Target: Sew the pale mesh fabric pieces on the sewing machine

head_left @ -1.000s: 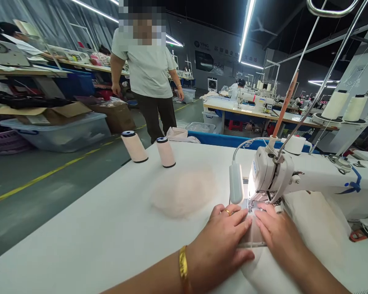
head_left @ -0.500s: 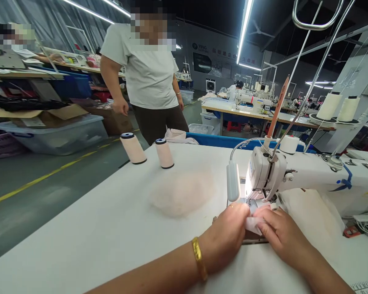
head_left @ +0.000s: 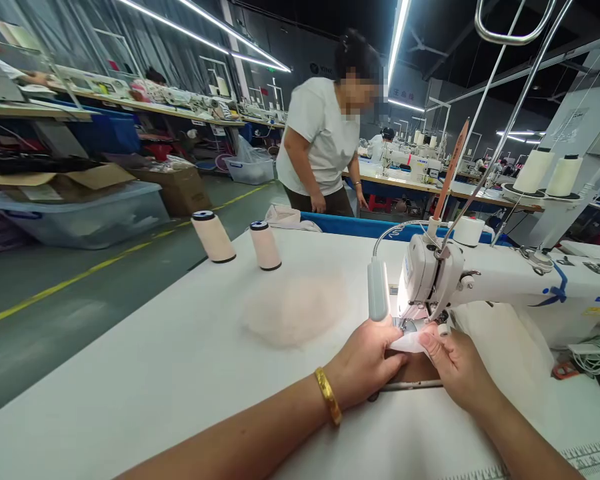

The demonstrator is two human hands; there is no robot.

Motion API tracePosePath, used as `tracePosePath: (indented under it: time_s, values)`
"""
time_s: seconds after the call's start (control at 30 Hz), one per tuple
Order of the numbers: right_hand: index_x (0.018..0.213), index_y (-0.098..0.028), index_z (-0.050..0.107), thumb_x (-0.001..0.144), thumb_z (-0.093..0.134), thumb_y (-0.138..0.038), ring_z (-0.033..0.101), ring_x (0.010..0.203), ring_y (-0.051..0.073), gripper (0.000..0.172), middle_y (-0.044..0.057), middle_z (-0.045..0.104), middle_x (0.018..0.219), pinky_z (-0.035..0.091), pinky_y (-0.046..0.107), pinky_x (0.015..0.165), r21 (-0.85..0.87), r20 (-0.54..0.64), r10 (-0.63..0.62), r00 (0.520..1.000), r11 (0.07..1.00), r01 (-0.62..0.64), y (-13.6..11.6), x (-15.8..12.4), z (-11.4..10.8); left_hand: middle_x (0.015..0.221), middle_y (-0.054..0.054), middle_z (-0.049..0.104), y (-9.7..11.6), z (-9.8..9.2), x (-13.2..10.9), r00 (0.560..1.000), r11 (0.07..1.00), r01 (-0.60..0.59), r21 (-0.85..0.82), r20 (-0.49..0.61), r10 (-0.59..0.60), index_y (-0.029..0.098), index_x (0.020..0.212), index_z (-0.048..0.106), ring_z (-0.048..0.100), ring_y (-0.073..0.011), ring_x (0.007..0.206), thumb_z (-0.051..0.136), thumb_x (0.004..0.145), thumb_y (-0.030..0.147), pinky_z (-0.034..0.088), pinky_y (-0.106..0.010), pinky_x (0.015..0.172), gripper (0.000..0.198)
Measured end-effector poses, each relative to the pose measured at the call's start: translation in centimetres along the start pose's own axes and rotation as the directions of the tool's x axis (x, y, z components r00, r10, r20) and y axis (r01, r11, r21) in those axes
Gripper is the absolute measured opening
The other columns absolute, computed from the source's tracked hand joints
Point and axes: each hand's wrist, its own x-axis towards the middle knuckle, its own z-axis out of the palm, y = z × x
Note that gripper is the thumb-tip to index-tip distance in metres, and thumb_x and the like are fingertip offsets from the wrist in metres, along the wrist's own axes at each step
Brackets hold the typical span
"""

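Observation:
A small piece of thin, pale pinkish-white fabric (head_left: 409,343) lies under the needle area of a white sewing machine (head_left: 500,273). My left hand (head_left: 363,363), with a gold bangle at the wrist, has its curled fingers on the fabric's left end, close to the presser foot. Its thumb is spread lower down, over the brown plate at the machine bed. On the other side my right hand (head_left: 460,367) pinches the fabric's right end between thumb and fingers. Some fingertips are hidden by the fabric and the machine head. A lit lamp (head_left: 378,290) hangs just above my left hand.
Sheer pale fabric (head_left: 295,310) lies on the white table (head_left: 170,353), with more sheer fabric (head_left: 505,347) beneath the machine arm. Two thread cones (head_left: 213,237) stand at the table's far left edge. A person (head_left: 323,133) in a white shirt leans beyond the table. A ruler (head_left: 595,455) lies front right.
My left thumb has moved away from its fingers, and the hand has shifted slightly left. My right hand still pinches the fabric. The person behind the table has moved right and bent over.

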Motion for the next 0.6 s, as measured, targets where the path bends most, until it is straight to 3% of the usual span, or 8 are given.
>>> tracePosePath:
  time_s: [0.13, 0.3, 0.6]
  values:
    - [0.086, -0.023, 0.061, 0.112, 0.037, -0.039, 0.063, 0.08, 0.02, 0.039, 0.002, 0.069, 0.085, 0.048, 0.031, 0.074, -0.119, 0.124, -0.081, 0.989, 0.988, 0.096, -0.2, -0.4, -0.5, 0.075, -0.001, 0.053, -0.2, 0.2, -0.6, 0.985, 0.981, -0.167, 0.102, -0.027, 0.171, 0.018, 0.064, 0.062, 0.051, -0.0147, 0.068, 0.059, 0.092, 0.015, 0.04, -0.027, 0.062, 0.028]
    - [0.08, -0.023, 0.05, 0.111, 0.046, -0.032, 0.059, 0.083, 0.019, 0.032, -0.001, 0.065, 0.087, 0.044, 0.035, 0.084, -0.247, 0.38, -0.149, 0.913, 0.935, 0.256, -1.3, -1.2, -1.1, 0.09, -0.001, 0.069, 0.1, 0.3, -2.7, 0.954, 0.931, -0.297, 0.213, 0.017, 0.3, 0.022, 0.075, 0.071, 0.058, -0.0178, 0.083, 0.065, 0.081, 0.001, 0.042, -0.033, 0.077, 0.023]
    - [0.083, -0.023, 0.049, 0.108, 0.055, -0.025, 0.06, 0.086, 0.02, 0.026, -0.002, 0.066, 0.091, 0.043, 0.036, 0.085, -0.283, 0.403, -0.102, 0.91, 0.931, 0.229, -1.4, -1.2, -1.3, 0.088, 0.002, 0.074, 0.1, -0.2, -3.2, 0.95, 0.919, -0.311, 0.242, 0.051, 0.308, 0.024, 0.088, 0.075, 0.059, -0.0175, 0.082, 0.06, 0.083, -0.002, 0.039, -0.037, 0.084, 0.03]
